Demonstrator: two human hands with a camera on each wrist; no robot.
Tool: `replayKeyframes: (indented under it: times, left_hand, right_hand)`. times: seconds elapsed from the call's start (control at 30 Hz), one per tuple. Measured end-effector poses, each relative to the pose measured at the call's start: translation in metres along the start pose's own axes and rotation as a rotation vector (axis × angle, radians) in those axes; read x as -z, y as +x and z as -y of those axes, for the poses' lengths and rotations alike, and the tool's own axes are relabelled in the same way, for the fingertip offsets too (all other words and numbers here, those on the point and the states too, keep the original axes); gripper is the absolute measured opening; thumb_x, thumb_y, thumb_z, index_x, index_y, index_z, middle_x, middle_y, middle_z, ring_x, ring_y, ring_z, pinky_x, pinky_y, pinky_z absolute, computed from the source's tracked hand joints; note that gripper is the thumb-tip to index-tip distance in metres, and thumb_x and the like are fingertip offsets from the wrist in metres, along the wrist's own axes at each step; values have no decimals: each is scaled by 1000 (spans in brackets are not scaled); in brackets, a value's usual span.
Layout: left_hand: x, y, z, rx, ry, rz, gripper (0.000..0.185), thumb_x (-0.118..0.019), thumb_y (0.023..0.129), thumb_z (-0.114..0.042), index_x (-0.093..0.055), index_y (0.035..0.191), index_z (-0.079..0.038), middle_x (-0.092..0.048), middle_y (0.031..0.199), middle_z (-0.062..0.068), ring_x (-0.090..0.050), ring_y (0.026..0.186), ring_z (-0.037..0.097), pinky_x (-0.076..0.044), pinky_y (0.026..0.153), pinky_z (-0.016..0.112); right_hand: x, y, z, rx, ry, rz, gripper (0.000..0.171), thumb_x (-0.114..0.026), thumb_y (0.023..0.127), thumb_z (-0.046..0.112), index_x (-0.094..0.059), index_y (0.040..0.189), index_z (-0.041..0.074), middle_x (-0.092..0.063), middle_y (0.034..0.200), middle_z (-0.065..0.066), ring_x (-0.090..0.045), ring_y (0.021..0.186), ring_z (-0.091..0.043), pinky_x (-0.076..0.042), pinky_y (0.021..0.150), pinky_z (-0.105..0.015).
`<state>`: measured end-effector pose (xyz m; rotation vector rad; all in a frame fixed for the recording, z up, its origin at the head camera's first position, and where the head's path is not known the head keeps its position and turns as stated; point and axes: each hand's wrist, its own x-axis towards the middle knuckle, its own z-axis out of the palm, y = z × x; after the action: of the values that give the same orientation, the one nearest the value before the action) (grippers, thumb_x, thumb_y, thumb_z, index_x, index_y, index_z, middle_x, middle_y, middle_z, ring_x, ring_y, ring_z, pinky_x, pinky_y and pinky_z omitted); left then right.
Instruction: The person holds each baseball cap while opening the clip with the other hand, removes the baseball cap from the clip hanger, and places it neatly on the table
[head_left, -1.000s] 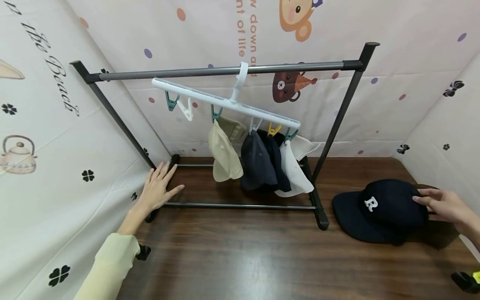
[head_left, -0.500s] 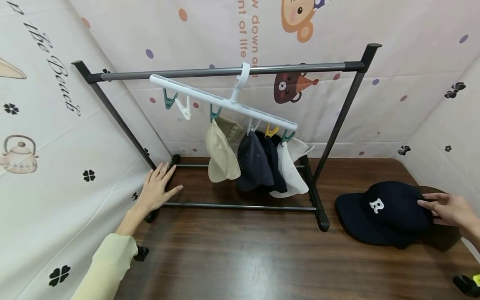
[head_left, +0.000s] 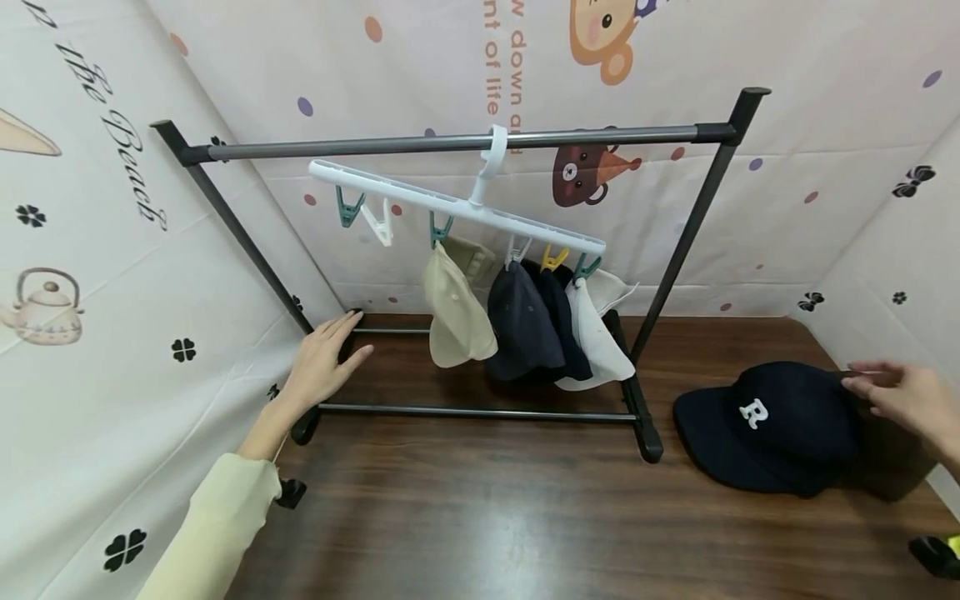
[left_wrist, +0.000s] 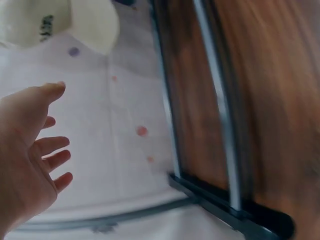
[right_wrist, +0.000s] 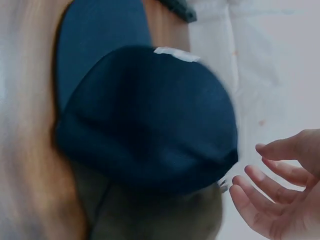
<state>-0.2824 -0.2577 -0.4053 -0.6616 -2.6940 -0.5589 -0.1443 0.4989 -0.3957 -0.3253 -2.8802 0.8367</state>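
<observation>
A navy cap [head_left: 787,429] with a white letter R lies on the wooden surface at right, over part of a brown cap [right_wrist: 160,215]. My right hand [head_left: 903,404] hovers beside them; in the right wrist view its loosely bent fingers stand apart from the navy cap and hold nothing. My left hand [head_left: 318,367] is above the left foot of the black rack [head_left: 300,152], fingers extended and nothing held; contact cannot be told. A white clip hanger [head_left: 450,204] hangs tilted from the rack's bar. A beige cap [head_left: 453,308], a dark grey-blue cap [head_left: 521,321] and a white cap [head_left: 596,337] dangle from clips.
Another dark navy cap [head_left: 562,321] hangs between the grey-blue and white ones. A green clip [head_left: 348,207] and a white clip [head_left: 378,223] at the hanger's left hold nothing. Printed cloth walls [head_left: 112,400] enclose three sides. Wooden surface [head_left: 480,508] lies before the rack.
My right hand has come off the back of the navy cap and moved slightly up. My left hand's fingers have drawn closer together. The hanger sways slightly.
</observation>
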Motion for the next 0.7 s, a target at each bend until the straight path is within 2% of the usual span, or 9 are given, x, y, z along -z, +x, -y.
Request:
replayKeyframes:
  times: [0.17,0.27,0.33,0.43,0.5,0.57,0.6,0.7]
  left_hand:
    - [10,27,-23,-66,-88,-35,55,-58,105,-23,-43,154,-3,-52,150,26,-45,139,48,-34,112,70]
    - [15,46,-35,-90,-141,-41,51,-53,108,-20,-43,155,-4,-51,152,24,-44,141,46,-32,116,67]
    - [17,58,-44,-109,-196,-44,49,-49,109,-16,-42,155,-3,-49,153,25,-43,142,45,-31,118,65]
    - [19,73,-58,-110,-299,-32,48,-42,110,-15,-39,156,-1,-44,158,23,-40,146,42,-28,122,59]
    - [19,80,-69,-91,-382,-21,48,-38,112,-17,-36,157,-1,-41,161,21,-38,149,40,-30,123,56]
    - [20,88,-79,-62,-488,-20,49,-34,113,-19,-33,159,-2,-38,163,18,-35,152,36,-29,125,52]
    - [22,92,-84,-48,-548,-21,49,-32,113,-20,-31,160,-3,-37,164,16,-34,153,34,-28,126,50]
    - [28,106,-97,-20,-743,-36,50,-29,114,-20,-29,161,-5,-36,165,16,-32,154,30,-24,128,45]
  right_hand:
    - [2,1,39,81,-57,-32,41,-52,107,14,-52,125,-22,-60,110,-48,-43,62,21,-51,49,-19]
    - [-3,4,68,138,-53,-20,40,-53,107,18,-57,125,-17,-67,104,-42,-50,59,17,-52,50,-20]
    - [-7,6,87,184,-16,3,38,-55,106,19,-60,124,-14,-72,96,-35,-55,59,15,-53,51,-20]
    - [-16,6,114,241,70,65,35,-58,105,19,-62,125,-10,-79,84,-12,-63,62,10,-55,55,-20]
    - [-22,6,132,258,130,121,36,-58,105,20,-63,126,-9,-79,83,3,-65,67,10,-57,58,-20]
    - [-27,4,151,267,163,176,36,-58,106,21,-63,128,-8,-78,86,9,-67,71,9,-58,61,-20]
    - [-29,3,161,277,169,198,36,-57,106,21,-63,128,-7,-78,88,8,-67,72,8,-58,62,-20]
    - [-35,1,191,308,188,257,35,-55,107,20,-65,127,-7,-79,96,-5,-68,75,5,-60,65,-21]
